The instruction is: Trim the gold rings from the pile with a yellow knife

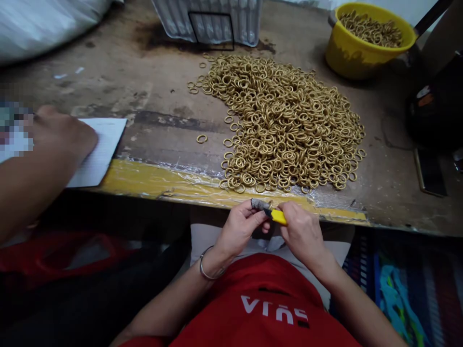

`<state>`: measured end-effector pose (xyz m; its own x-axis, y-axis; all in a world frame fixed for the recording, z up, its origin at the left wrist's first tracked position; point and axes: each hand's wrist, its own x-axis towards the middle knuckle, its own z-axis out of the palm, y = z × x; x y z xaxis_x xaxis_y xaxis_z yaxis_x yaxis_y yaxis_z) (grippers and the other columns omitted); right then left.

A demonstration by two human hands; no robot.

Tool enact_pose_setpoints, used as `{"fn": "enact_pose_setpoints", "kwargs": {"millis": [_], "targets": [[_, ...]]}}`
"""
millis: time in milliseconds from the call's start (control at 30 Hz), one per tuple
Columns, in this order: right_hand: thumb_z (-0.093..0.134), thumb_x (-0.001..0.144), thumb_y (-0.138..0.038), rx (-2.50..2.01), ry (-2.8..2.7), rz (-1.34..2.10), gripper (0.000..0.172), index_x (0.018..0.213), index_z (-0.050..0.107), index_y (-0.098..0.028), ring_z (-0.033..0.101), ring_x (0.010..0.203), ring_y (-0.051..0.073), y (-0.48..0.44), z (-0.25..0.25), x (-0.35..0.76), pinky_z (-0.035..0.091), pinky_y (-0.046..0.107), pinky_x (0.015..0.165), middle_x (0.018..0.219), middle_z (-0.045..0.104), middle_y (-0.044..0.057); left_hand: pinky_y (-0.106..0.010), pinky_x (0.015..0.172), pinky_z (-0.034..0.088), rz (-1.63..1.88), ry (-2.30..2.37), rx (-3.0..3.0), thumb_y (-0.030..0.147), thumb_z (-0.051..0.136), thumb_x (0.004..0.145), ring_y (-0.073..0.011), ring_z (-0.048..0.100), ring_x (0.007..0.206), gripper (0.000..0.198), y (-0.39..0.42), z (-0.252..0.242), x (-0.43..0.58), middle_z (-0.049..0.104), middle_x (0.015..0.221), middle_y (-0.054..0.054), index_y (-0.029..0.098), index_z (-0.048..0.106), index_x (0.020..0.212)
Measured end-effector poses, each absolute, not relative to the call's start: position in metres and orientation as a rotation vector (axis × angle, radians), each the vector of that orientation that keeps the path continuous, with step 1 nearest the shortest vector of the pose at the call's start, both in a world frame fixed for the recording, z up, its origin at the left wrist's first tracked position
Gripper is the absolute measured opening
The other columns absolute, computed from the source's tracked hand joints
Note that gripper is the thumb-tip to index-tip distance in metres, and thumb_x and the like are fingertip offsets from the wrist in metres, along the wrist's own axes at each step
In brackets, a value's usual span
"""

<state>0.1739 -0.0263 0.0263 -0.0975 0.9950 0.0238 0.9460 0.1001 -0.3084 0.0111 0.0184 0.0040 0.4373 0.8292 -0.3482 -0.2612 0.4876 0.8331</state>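
My left hand (240,229) and my right hand (302,231) meet just below the table's front edge, close to my red shirt. The right hand is closed on a small yellow-handled tool (278,216). The left hand's fingers pinch the tool's grey metal end (259,204). A big heap of brass-coloured rings (285,125) lies on the table right in front of my hands. A few loose rings (201,139) sit to the heap's left.
A yellow tub (356,53) of more rings stands far right. A grey ribbed container (213,21) is at the back. Another person's arm (39,154) rests on a white paper (99,152) at left. A dark phone (430,172) lies at right.
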Motion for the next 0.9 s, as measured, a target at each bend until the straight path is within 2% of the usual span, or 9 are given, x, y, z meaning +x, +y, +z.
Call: {"fn": "enact_pose_setpoints", "kwargs": {"millis": [200,367,500,600,700,800,900], "targets": [[0.049,0.088,-0.004,-2.049,-2.288,0.228,0.022,0.094,0.065,-0.017,0.061,0.072,0.017,-0.015,0.032,0.17,0.035,0.028,0.064,0.09,0.069,0.007,-0.022,0.057,0.049,0.773,0.881,0.988,0.031,0.07,0.085,-0.0103,0.057,0.055,0.018,0.02,0.014,-0.001,0.062,0.061,0.001,0.014,0.064,0.082],[0.048,0.091,-0.006,-2.353,-2.117,0.202,0.021,0.099,0.064,-0.016,0.063,0.075,0.02,-0.004,0.036,0.183,0.035,0.029,0.062,0.092,0.071,0.01,-0.023,0.059,0.046,0.624,0.711,1.149,0.021,0.068,0.083,-0.0114,0.057,0.059,0.013,0.006,0.032,-0.019,0.063,0.064,-0.002,0.015,0.061,0.073],[0.051,0.087,-0.004,-2.116,-2.165,0.281,0.028,0.107,0.065,-0.018,0.065,0.091,0.021,0.006,0.034,0.175,0.041,0.028,0.074,0.104,0.07,0.009,-0.024,0.057,0.045,0.478,0.572,0.989,0.032,0.072,0.082,-0.0118,0.056,0.057,0.022,0.0,0.02,-0.023,0.063,0.065,-0.004,0.013,0.062,0.075],[0.05,0.088,-0.006,-2.01,-2.297,0.293,0.033,0.115,0.064,-0.02,0.065,0.088,0.019,0.017,0.027,0.157,0.041,0.027,0.071,0.107,0.068,0.008,-0.021,0.05,0.043,0.576,0.571,0.798,0.036,0.078,0.078,-0.0088,0.052,0.049,0.029,0.006,0.002,-0.023,0.06,0.06,-0.001,0.014,0.059,0.075],[0.048,0.091,-0.008,-2.056,-2.348,0.262,0.027,0.107,0.066,-0.019,0.064,0.081,0.018,0.027,0.019,0.148,0.039,0.027,0.065,0.106,0.067,0.009,-0.02,0.047,0.044,0.641,0.544,0.662,0.033,0.079,0.076,-0.0098,0.056,0.047,0.029,0.011,-0.007,-0.026,0.066,0.066,-0.002,0.016,0.059,0.089],[0.051,0.087,-0.008,-2.03,-2.249,0.347,0.019,0.096,0.066,-0.017,0.063,0.079,0.018,0.031,0.019,0.15,0.039,0.027,0.065,0.1,0.067,0.01,-0.022,0.045,0.048,0.697,0.575,0.598,0.038,0.076,0.077,-0.0157,0.065,0.058,0.034,0.014,-0.008,-0.027,0.072,0.085,-0.009,0.015,0.063,0.097],[0.055,0.087,-0.018,-1.858,-1.928,0.658,0.008,0.084,0.062,-0.018,0.058,0.071,0.016,0.027,0.028,0.157,0.04,0.027,0.065,0.08,0.065,0.004,-0.018,0.04,0.043,0.805,0.823,0.72,0.038,0.076,0.078,-0.0113,0.059,0.055,0.031,0.013,-0.007,-0.022,0.072,0.084,-0.008,0.013,0.065,0.093]]}}
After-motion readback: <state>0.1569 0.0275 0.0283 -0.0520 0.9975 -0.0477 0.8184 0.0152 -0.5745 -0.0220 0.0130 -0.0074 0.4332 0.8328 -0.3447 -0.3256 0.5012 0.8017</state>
